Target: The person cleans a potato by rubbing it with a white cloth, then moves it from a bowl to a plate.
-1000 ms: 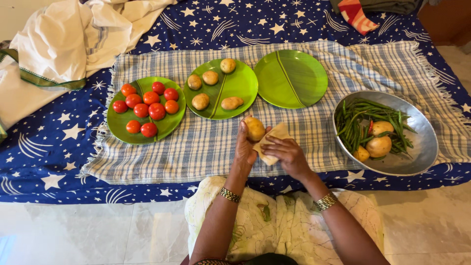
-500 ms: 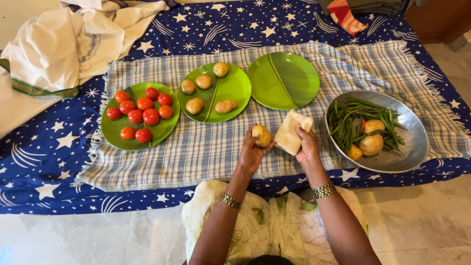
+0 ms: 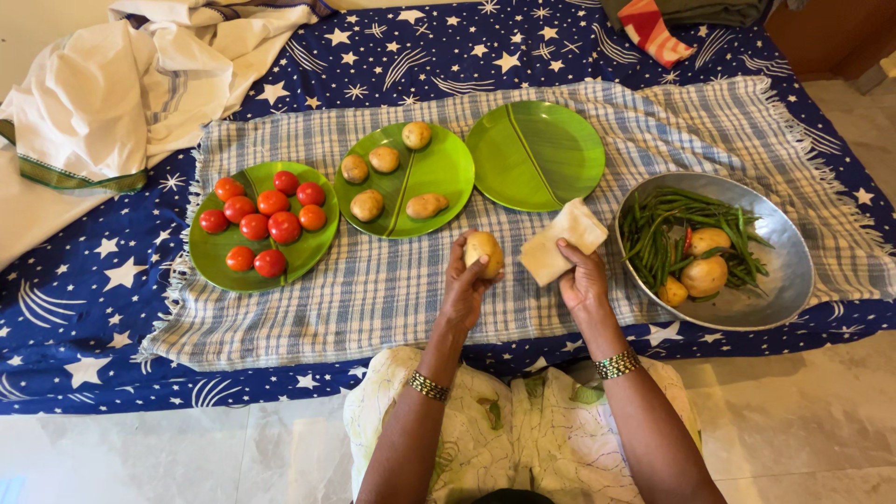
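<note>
Potato is sitting raised in my left hand, fingers curling around it, while my right hand is pinching a folded cream cloth beside it, above the checked cloth; five potatoes are lying sorted on the middle green plate.

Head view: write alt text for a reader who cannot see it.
A person's left hand holds a potato and the right hand a folded cloth, above a checked cloth bearing plates of tomatoes and potatoes, an empty green plate and a steel bowl.
</note>
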